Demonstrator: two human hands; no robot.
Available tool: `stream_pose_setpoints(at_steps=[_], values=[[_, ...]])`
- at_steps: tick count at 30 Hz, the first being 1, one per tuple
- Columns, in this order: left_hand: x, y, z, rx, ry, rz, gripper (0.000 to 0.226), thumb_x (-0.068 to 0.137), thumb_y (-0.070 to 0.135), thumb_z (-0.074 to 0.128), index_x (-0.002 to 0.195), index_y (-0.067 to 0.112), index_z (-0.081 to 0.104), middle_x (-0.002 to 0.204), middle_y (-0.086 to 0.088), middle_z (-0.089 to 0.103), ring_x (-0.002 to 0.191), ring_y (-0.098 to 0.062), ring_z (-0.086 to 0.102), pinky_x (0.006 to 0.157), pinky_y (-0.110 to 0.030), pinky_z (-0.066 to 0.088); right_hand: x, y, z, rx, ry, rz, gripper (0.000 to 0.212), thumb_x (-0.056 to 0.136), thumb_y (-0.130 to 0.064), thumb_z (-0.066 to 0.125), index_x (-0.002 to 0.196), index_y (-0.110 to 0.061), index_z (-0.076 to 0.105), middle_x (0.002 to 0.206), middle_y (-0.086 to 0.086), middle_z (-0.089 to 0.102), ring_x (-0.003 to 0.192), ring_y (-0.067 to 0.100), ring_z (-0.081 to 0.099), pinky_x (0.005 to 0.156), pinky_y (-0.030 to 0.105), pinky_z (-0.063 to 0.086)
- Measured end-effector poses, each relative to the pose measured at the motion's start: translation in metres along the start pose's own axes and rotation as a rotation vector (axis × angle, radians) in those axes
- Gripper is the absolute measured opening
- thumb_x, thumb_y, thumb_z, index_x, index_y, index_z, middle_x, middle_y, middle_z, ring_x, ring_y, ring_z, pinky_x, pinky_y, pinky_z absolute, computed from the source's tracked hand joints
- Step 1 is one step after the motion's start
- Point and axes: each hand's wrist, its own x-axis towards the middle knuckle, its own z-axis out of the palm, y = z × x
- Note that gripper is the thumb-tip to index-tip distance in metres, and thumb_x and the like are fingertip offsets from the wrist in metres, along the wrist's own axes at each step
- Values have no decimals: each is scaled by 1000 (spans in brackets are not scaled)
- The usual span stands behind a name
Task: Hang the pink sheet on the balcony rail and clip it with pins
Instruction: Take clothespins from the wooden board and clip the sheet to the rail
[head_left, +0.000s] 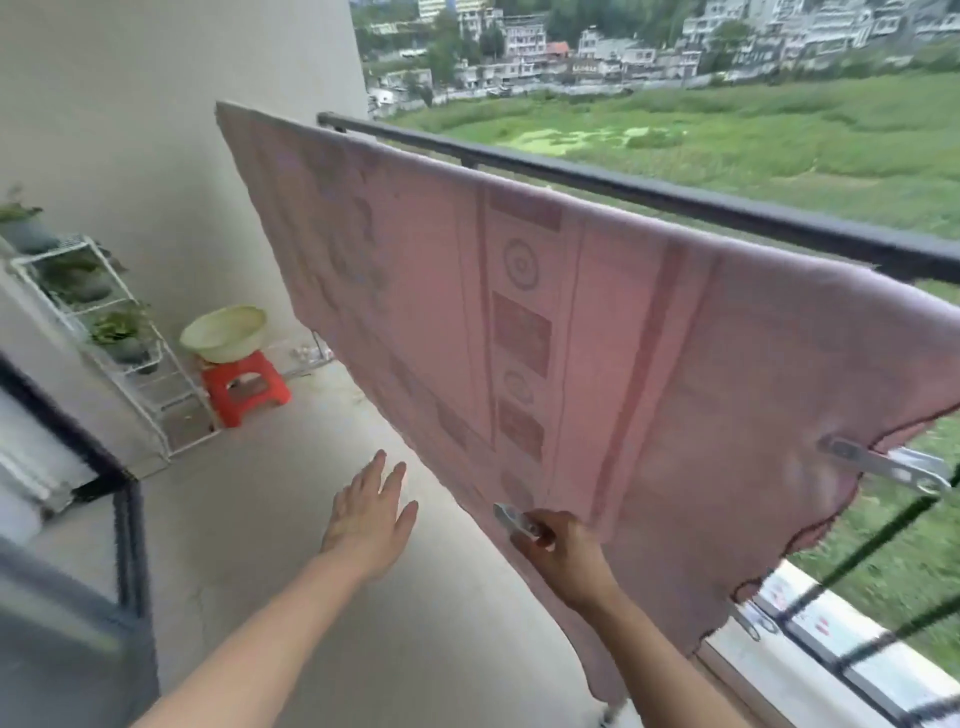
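Note:
The pink patterned sheet (597, 332) hangs draped over the dark balcony rail (649, 189), covering most of its length. A metal pin (883, 465) is clipped on the sheet's right edge, and another pin (750, 626) shows lower down at the scalloped border. My right hand (563, 556) is in front of the sheet's lower part and grips a metal pin (511, 519) that points up and left. My left hand (371, 512) is held flat with fingers spread, just left of the sheet's bottom edge and not touching it.
A red plastic stool (244, 387) with a pale green basin (223, 332) on it stands by the far wall. A white wire rack (104, 332) with potted plants lines the left side. A dark door frame (124, 519) is near left. Concrete floor (291, 571) lies below.

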Motion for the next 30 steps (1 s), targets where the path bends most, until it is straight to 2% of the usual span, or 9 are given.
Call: stream_pose_setpoints(at_steps=[2,5,7,9,12,17,22,26,30], values=[[18,-39,-17,-5,13,-72,62,101,48,32,155,25,15,165,-4,-1,149,-25,13,117,-42,17,40,-36,19,12,0,-39,30,87,-44,63,80,-14,63,74,7,61,71,20,55,58,16,35],[47,-89,-34,-37,39,-175,62,100,48,34,155,25,16,165,-4,0,148,-28,16,116,-43,17,97,-78,43,4,-32,-83,17,88,-44,63,89,-28,67,82,-5,65,79,10,59,67,19,42],[70,-118,-40,-66,47,-230,62,100,49,33,155,26,15,165,-4,-3,148,-29,15,117,-43,15,138,-98,61,14,-44,-125,14,87,-40,67,98,-32,70,88,-8,65,82,7,61,68,13,40],[94,-145,-40,-90,75,-279,62,100,50,32,155,26,15,165,-4,-3,149,-29,14,117,-45,15,181,-112,82,19,-58,-158,18,86,-38,69,104,-34,71,91,-8,65,81,4,62,69,11,40],[147,-187,-39,-107,143,-313,64,99,54,28,155,27,14,165,-3,-4,150,-25,6,118,-46,11,256,-131,121,53,-41,-198,22,87,-39,69,109,-33,71,94,-10,65,83,5,62,75,19,47],[268,-254,-60,-78,203,-371,69,98,60,17,157,26,5,164,-4,-10,151,-21,-8,119,-45,1,399,-177,179,145,-54,-209,33,83,-38,77,113,-27,68,95,-16,61,80,-4,64,68,2,38],[370,-327,-100,-106,257,-400,70,97,63,17,156,28,6,165,-2,-9,151,-22,-4,120,-48,6,530,-258,226,303,-92,-122,41,73,-39,84,108,-28,68,90,-16,69,74,-10,63,63,0,40],[423,-403,-111,-93,282,-436,70,97,64,17,156,29,3,164,1,-13,151,-20,-6,119,-48,4,614,-327,280,360,-146,-107,30,71,-43,83,94,-31,67,87,-13,71,73,-9,64,57,2,42],[490,-499,-110,-64,262,-494,73,96,65,13,156,28,-2,163,0,-17,151,-20,-9,120,-47,3,704,-389,349,375,-179,-156,30,78,-47,76,100,-27,71,92,-9,72,84,7,68,69,21,54]])
